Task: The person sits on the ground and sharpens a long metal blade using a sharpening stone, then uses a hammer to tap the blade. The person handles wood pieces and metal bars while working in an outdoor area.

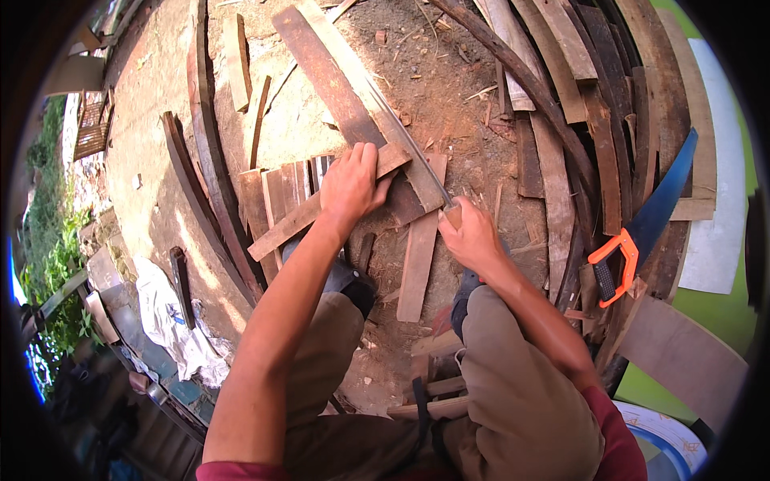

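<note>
We record a long thin metal blade [405, 140] running diagonally from the upper centre of the frame down to just right of centre. Its lower end meets a pale wooden handle, and the right hand [473, 239] is closed in a fist around that handle. The blade lies along the edge of a long dark plank [325, 76] that slants from the top centre toward the middle.

The left hand [350, 186], at the centre of the frame, is pressed flat, fingers together and extended, on a lighter wooden strip [309, 212]. That strip crosses the dark plank at an angle and runs down to the left. Under it we see several short reddish boards [277, 192] laid side by side. A pale short board [419, 264] lies between the two hands, pointing toward the lower centre.

Both forearms enter from the lower edge, above knees in tan trousers. The ground is bare packed soil scattered with wood chips.

Further out, curved dark slats [204, 172] lie at the left of the pile. A stack of weathered planks [593, 104] fills the upper right. A handsaw [646, 220] with a blue blade and an orange handle rests on those planks at the right edge. A crumpled white cloth [172, 325] lies at the lower left.
</note>
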Tool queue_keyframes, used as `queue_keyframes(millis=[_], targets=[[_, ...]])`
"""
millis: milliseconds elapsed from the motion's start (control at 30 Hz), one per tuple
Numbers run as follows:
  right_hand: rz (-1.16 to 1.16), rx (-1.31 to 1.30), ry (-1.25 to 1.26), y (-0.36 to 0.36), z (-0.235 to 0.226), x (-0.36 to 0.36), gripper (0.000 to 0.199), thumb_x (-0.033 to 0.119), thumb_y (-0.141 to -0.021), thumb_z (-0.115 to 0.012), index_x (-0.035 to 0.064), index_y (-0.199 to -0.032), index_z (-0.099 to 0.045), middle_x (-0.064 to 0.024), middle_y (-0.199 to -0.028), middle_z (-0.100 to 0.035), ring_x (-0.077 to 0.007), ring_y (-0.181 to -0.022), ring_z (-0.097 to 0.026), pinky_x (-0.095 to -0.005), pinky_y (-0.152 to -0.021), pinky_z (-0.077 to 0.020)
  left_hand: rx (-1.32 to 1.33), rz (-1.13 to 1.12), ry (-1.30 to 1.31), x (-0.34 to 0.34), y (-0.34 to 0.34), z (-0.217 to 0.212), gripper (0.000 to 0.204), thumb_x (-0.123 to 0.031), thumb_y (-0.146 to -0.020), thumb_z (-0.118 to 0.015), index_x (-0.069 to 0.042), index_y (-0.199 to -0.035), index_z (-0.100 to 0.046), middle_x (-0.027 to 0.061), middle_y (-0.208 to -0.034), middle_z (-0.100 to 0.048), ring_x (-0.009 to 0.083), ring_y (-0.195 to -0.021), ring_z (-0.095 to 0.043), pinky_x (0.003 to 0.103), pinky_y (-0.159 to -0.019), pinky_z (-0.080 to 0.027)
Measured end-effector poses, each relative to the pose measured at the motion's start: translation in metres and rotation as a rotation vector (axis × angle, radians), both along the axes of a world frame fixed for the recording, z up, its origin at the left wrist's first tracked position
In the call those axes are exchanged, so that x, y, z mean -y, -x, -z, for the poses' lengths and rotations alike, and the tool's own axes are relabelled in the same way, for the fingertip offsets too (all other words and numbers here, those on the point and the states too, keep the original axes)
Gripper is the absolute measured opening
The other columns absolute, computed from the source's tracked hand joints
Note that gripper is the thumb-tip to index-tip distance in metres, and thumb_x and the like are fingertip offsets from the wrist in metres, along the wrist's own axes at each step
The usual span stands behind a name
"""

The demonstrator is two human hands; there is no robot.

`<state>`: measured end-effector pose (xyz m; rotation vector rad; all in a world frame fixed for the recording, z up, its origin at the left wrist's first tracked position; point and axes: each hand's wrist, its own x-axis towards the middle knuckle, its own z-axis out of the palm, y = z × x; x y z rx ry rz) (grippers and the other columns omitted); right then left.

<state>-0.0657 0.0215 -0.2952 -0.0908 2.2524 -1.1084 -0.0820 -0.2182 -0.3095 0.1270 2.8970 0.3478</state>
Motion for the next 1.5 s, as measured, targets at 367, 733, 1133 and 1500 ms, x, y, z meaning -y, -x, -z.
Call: queue_keyframes(millis=[367,733,1133,1500], targets=[[0.060,-0.004,0.000,-0.008,0.009,-0.008,0.030,0.018,-0.090,-0.064,-0.0022,-0.112,-0.060,-0.0307,-0.083,-0.067,-0.0485,-0.082,-0.068,-0.0539,-0.072,-0.0516,0.020,-0.017,0.026,0.000,0.002,0.001,0.045,-0.030,-0.083,-0.077,-0.003,-0.104,-0.049,0.0158,-0.100,-0.059,0.0339,-0.098,-0.064,0.043,-0.085,-0.054],[0.031,0.041,0.007,-0.004,0.006,-0.008,0.037,0.022,-0.090,-0.064,-0.0070,-0.113,-0.059,-0.0306,-0.081,-0.067,-0.0505,-0.082,-0.067,-0.0534,-0.073,-0.0523,0.020,-0.008,0.070,-0.002,0.003,0.000,0.045,-0.034,-0.085,-0.075,-0.002,-0.103,-0.049,0.0158,-0.099,-0.059,0.0337,-0.096,-0.064,0.042,-0.084,-0.053],[0.074,0.061,0.081,-0.007,0.006,-0.006,0.034,0.022,-0.088,-0.065,-0.0054,-0.106,-0.058,-0.0301,-0.077,-0.065,-0.0476,-0.078,-0.067,-0.0516,-0.070,-0.0513,0.027,-0.018,0.054,-0.002,0.001,0.003,0.045,-0.034,-0.085,-0.075,-0.001,-0.103,-0.049,0.0164,-0.100,-0.059,0.0343,-0.097,-0.064,0.043,-0.084,-0.053],[0.116,0.015,0.052,-0.009,0.016,-0.007,0.034,0.025,-0.090,-0.065,-0.0048,-0.105,-0.059,-0.0302,-0.080,-0.065,-0.0498,-0.082,-0.066,-0.0534,-0.074,-0.0515,-0.071,0.022,0.005,0.000,0.001,0.004,0.050,-0.039,-0.088,-0.075,0.000,-0.100,-0.048,0.0210,-0.093,-0.059,0.0394,-0.091,-0.063,0.046,-0.077,-0.052]])
